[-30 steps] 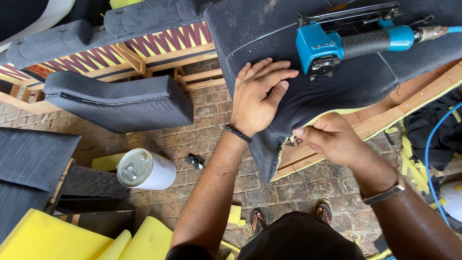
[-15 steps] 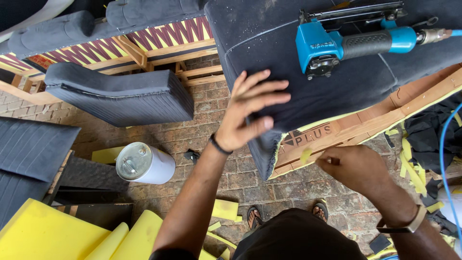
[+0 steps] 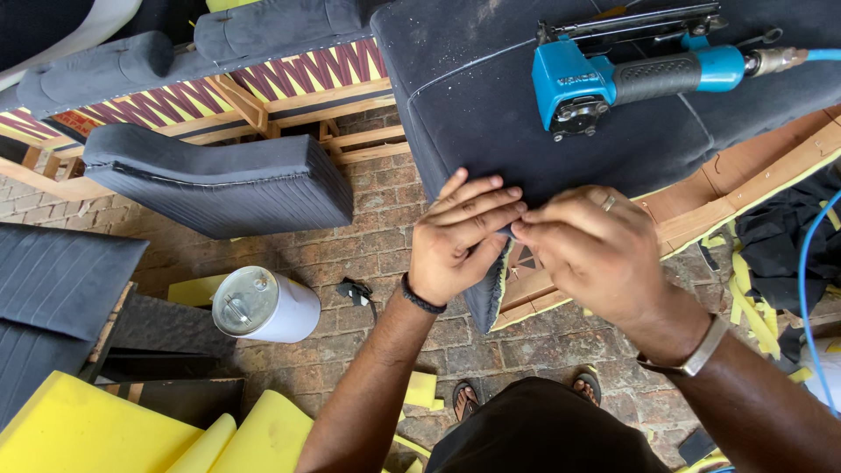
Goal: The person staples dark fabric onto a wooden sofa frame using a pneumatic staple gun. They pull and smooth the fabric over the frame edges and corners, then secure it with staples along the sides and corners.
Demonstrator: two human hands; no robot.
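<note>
Both hands meet at the lower corner of a dark grey fabric-covered cushion panel (image 3: 491,96). My left hand (image 3: 460,236) lies flat on the hanging fabric corner (image 3: 487,302), fingers pointing right. Its fingertips touch those of my right hand (image 3: 591,250), which pinches the fabric edge over the wooden frame (image 3: 701,219). A blue pneumatic staple gun (image 3: 631,74) with a black grip rests on the panel above the hands, untouched.
A grey cushion (image 3: 219,180) lies on the brick floor at left. A white can with a metal lid (image 3: 263,305) stands below it. Yellow foam pieces (image 3: 88,429) fill the lower left. A blue air hose (image 3: 806,289) runs down the right.
My left hand was lifted with fingers spread and has come down onto the fabric corner. The right hand moved up and left to meet it at the edge.
</note>
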